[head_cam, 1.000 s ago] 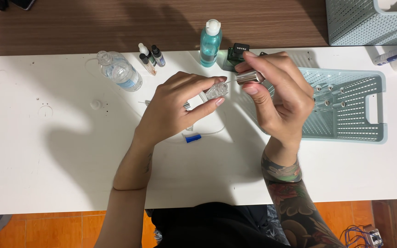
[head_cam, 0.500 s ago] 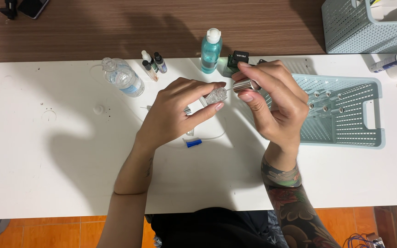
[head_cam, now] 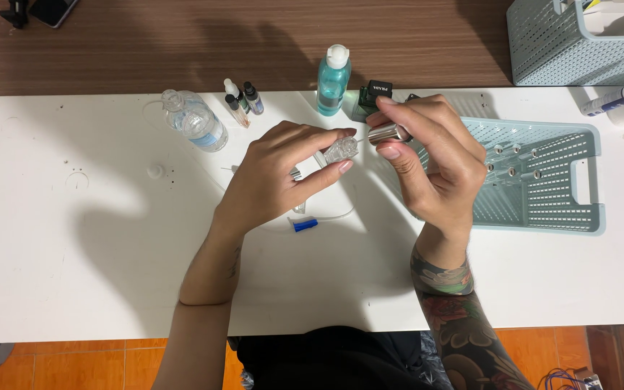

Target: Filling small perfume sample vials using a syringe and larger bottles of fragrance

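My left hand (head_cam: 276, 177) pinches a small clear glass vial (head_cam: 340, 150) between thumb and fingers, above the white table (head_cam: 74, 267). My right hand (head_cam: 435, 162) grips a slim silver metal tube (head_cam: 386, 133), its thin tip aimed at the vial's mouth. The two pieces sit almost end to end, a small gap between them. A blue-capped piece with a thin clear tube (head_cam: 303, 224) lies on the table below my left hand.
Along the far table edge stand a clear plastic bottle (head_cam: 194, 120), three tiny dropper vials (head_cam: 242, 99), a teal liquid bottle (head_cam: 333, 73) and a dark green box (head_cam: 373, 92). A pale blue slotted tray (head_cam: 543, 180) with small vials lies right. Another basket (head_cam: 579, 40) sits far right.
The view shifted slightly one second ago. My hands have stayed nearly still, the silver tube's tip held close to the vial's mouth.
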